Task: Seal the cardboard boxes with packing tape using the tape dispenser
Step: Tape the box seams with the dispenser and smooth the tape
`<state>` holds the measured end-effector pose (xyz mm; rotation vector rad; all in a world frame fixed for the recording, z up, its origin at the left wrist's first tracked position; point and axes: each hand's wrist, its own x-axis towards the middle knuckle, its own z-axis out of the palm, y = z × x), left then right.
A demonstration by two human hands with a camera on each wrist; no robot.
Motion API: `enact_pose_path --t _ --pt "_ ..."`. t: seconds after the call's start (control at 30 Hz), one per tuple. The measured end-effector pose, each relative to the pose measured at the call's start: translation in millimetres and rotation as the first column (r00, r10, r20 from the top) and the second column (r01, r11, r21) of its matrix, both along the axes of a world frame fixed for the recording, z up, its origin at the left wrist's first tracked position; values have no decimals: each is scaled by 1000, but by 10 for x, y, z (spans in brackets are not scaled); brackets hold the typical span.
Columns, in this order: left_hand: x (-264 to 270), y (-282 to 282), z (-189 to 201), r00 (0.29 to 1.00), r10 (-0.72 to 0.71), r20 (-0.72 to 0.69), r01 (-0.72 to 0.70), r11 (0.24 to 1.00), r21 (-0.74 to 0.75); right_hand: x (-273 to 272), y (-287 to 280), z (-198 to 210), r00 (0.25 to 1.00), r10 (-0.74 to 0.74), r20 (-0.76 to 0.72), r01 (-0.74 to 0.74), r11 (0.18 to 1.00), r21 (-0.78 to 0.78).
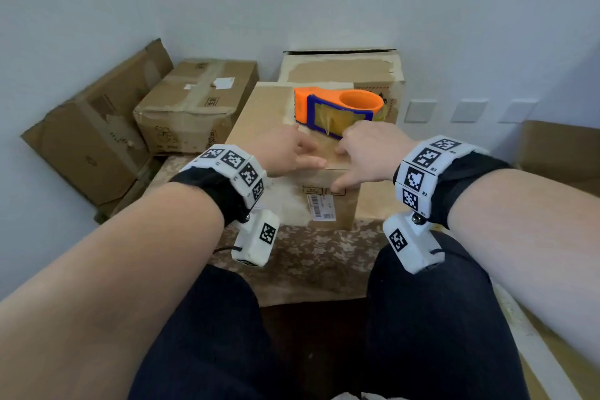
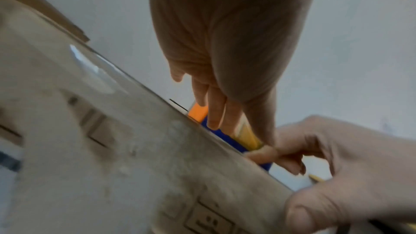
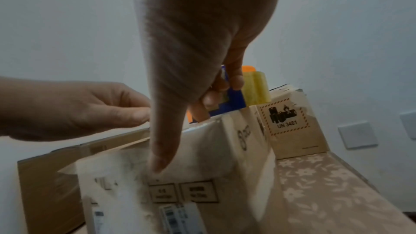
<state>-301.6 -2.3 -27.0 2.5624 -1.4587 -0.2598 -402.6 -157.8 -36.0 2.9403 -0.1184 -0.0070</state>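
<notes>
A closed cardboard box [image 1: 269, 114] stands on the cloth in front of me. An orange and blue tape dispenser [image 1: 328, 107] with a yellowish tape roll [image 3: 258, 90] lies on its far half. My left hand [image 1: 292, 153] lies on the box top near the front edge, its fingers straight [image 2: 216, 109] and reaching to the dispenser [image 2: 198, 113]. My right hand [image 1: 367, 156] straddles the front top edge. Its thumb [image 3: 166, 131] presses on the box's front face [image 3: 213, 157], and its bent fingers touch the near end of the dispenser [image 3: 234, 100]. Neither hand holds anything.
A taller box with a UN 3481 label [image 3: 290, 125] stands right behind. A taped box [image 1: 198, 101] and flattened cardboard [image 1: 91, 133] lie at the left against the wall, and more cardboard [image 1: 558, 153] at the right. The floral cloth [image 1: 324, 256] runs toward my knees.
</notes>
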Motion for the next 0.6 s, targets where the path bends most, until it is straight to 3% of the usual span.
enact_pose_path --t 0.1,0.3,0.47,0.6 --pt "187 279 24 983 154 -98 -166 977 -135 94 120 2 999 31 40 -32 999 25" --pt "576 809 -1 912 391 -128 -406 904 -132 320 503 -21 995 91 35 -95 983 158" --pt "677 1039 -107 911 348 -221 -363 931 -34 553 764 -89 992 109 69 -116 987 109" --pt "747 1067 -164 953 271 -139 -277 960 -31 644 916 -81 992 89 94 -91 996 23"
